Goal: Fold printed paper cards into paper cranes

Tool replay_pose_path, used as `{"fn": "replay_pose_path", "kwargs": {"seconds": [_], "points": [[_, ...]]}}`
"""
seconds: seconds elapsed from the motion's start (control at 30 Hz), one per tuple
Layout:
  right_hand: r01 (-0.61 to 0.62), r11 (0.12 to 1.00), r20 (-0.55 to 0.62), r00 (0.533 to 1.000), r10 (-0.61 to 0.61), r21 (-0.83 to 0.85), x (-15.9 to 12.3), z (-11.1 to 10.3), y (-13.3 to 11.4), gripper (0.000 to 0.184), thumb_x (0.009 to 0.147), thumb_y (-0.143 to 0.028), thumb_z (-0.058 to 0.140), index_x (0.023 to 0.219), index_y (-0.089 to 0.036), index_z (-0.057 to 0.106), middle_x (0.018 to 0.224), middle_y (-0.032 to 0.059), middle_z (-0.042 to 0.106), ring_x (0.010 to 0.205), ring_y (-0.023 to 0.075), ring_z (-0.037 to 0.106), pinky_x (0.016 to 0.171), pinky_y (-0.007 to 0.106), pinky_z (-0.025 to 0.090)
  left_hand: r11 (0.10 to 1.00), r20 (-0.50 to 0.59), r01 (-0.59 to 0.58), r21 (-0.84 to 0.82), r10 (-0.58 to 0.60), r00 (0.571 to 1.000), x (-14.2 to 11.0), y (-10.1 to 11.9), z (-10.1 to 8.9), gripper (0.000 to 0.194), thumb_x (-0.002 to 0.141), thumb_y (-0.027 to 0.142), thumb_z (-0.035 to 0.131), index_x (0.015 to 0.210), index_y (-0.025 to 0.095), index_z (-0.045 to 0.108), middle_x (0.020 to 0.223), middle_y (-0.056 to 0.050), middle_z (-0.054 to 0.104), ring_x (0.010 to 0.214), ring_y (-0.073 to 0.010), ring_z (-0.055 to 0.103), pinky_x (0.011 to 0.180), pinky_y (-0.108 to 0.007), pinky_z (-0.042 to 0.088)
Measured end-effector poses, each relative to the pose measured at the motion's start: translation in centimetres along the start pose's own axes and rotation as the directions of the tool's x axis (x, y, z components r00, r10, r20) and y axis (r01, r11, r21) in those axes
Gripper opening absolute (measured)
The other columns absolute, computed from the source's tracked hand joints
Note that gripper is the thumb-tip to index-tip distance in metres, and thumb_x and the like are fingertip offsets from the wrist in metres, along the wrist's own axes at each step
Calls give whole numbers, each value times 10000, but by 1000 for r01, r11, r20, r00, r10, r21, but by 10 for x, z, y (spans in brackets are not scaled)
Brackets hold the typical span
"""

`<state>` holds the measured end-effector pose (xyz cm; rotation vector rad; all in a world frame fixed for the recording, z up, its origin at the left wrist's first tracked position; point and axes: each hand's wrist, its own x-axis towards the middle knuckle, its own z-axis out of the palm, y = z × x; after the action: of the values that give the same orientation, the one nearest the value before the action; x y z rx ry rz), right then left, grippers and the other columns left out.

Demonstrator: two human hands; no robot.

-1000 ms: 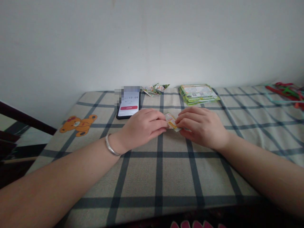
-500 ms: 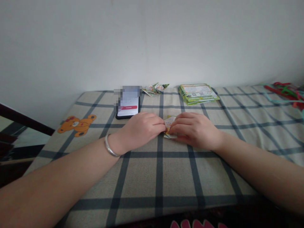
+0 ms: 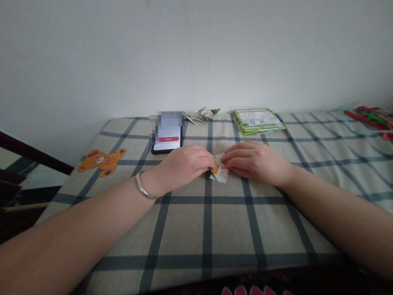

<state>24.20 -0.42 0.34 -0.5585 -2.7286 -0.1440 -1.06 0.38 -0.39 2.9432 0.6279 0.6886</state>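
Note:
A small folded piece of printed paper (image 3: 221, 173), white with yellow and orange print, lies low over the checked cloth between my hands. My left hand (image 3: 192, 164), with a silver bangle at the wrist, pinches its left edge with the fingertips. From the other side, my right hand (image 3: 254, 162) has its fingers closed on the paper's upper right part. The thumbs are mostly hidden under the fingers. Just beyond my left hand lies a phone (image 3: 167, 141) with a lit, partly blurred screen.
Folded paper pieces (image 3: 202, 115) lie by the wall, right of the phone. A stack of green printed leaflets (image 3: 259, 121) is farther right. Red and green strips (image 3: 371, 119) lie at the far right. A bear figure (image 3: 102, 162) shows on the checked tablecloth (image 3: 184, 229) at left.
My right hand's fingers have lifted and shifted slightly right and away, so more of the paper's printed face shows. My left hand keeps its pinch. The view has shifted slightly.

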Motion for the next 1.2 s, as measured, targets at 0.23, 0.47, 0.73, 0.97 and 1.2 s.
{"fn": "replay_pose_path", "kwargs": {"seconds": [0.23,0.47,0.73,0.97,1.2], "points": [[-29,999,39,999,31,-45,2,1,-9,202,941,-243,492,976,-164,674,975,77,720,933,190,636,810,336,477,998,-18,33,51,-32,999,0,-4,2,193,905,149,562,899,228,739,897,-29,671,884,-169,593,807,-320,494],[-123,980,56,990,133,-155,4,1,-17,220,938,-267,478,847,-169,653,784,47,650,724,166,561,654,300,384,998,45,64,8,-65,997,0,4,1,198,912,142,513,946,173,706,970,-47,685,953,-176,617,891,-333,502],[-148,972,43,987,158,-182,2,2,-23,194,938,-260,489,882,-163,648,783,40,636,693,168,557,628,296,374,996,70,87,-33,-84,994,1,16,-1,275,960,263,476,989,147,723,1085,-82,699,1001,-198,652,920,-351,522],[-205,977,53,977,209,-59,2,4,-23,193,928,-290,506,904,-165,651,841,51,653,742,169,580,671,290,411,989,104,66,135,-80,991,-1,13,1,228,896,327,591,1002,159,705,1056,-82,666,1015,-245,606,930,-420,501],[-206,976,152,965,215,-73,-4,-6,-20,210,913,-360,549,966,-186,655,881,45,644,789,177,573,676,298,401,981,134,46,187,-72,988,-2,12,1,181,899,296,583,946,154,685,1034,-73,657,998,-225,598,926,-396,489]]}}
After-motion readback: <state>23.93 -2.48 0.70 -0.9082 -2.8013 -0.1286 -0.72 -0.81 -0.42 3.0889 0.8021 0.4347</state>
